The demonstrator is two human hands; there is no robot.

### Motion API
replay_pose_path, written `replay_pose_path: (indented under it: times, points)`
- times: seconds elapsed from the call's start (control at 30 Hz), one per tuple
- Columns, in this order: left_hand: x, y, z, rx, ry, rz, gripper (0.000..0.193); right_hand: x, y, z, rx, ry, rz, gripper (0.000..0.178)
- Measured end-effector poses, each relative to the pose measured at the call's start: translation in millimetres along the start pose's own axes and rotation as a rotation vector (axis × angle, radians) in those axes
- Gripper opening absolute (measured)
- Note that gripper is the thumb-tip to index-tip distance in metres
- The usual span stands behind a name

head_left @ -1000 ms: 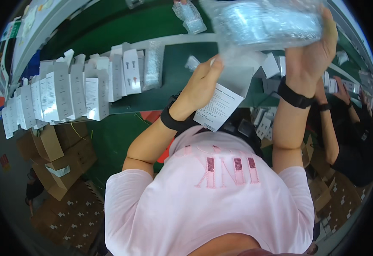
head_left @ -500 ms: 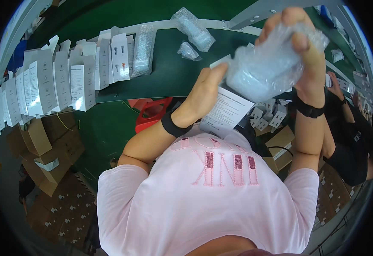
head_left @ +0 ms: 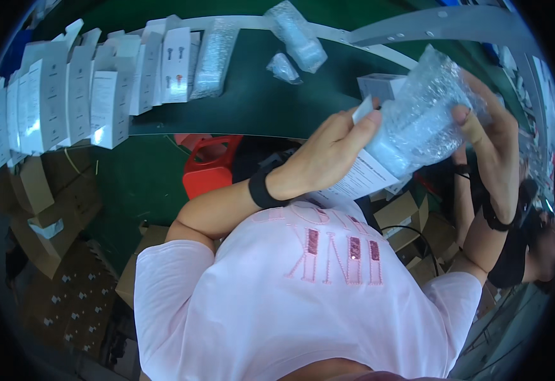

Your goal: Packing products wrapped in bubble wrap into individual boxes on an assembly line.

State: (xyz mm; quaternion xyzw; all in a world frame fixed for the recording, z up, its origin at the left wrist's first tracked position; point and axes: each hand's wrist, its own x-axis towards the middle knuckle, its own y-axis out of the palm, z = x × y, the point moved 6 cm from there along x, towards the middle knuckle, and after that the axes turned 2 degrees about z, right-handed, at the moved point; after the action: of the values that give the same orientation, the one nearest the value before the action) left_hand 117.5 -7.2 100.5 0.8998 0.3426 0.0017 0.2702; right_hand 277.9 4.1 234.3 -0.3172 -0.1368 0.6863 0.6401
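Note:
My left hand point(head_left: 325, 152) is closed around a white cardboard box point(head_left: 363, 178) with a printed side, held tilted in front of my chest. A flap stands up beside the thumb. My right hand point(head_left: 494, 136) grips a clear bubble-wrap packet point(head_left: 423, 114) from its right side, thumb on top. The packet's lower left end meets the open end of the box; whether it goes inside cannot be made out. What the wrap holds is blurred by the plastic.
A row of white boxes point(head_left: 49, 95), several with raised flaps, lines the bench point(head_left: 246, 108) at left. Bubble-wrapped packets point(head_left: 211, 60) lie beside it, with a small clear bag point(head_left: 284, 68) nearby. A red stool point(head_left: 211, 166) and cartons point(head_left: 52, 219) are below; a co-worker's arm point(head_left: 463, 200) is at right.
My right hand has come down and right, turning the bubble-wrap packet over the box end. My left hand and the box have shifted right. The view has shifted a little.

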Motion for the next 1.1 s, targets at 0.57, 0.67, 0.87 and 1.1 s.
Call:
replay_pose_path:
  times: [0.57, 0.67, 0.87, 1.1]
  points:
    - [-9.7, -11.4, -18.5, -0.045, -0.040, -0.001, 0.071, -34.2, -37.7, 23.6, -0.250, -0.519, -0.184, 0.040]
    - [-10.4, -7.4, -18.1, 0.044, -0.026, -0.020, 0.070, -41.1, -55.7, 18.2, -0.271, -0.401, -0.144, 0.043]
    - [-7.4, 20.1, -10.6, 0.115, -0.064, 0.136, 0.063, 7.0, -7.1, 20.1, -0.259, 0.061, 0.289, 0.035]
    - [-10.0, -0.3, -15.9, -0.058, -0.023, 0.036, 0.065, -17.4, 19.8, -9.7, 0.193, 0.007, 0.122, 0.029]
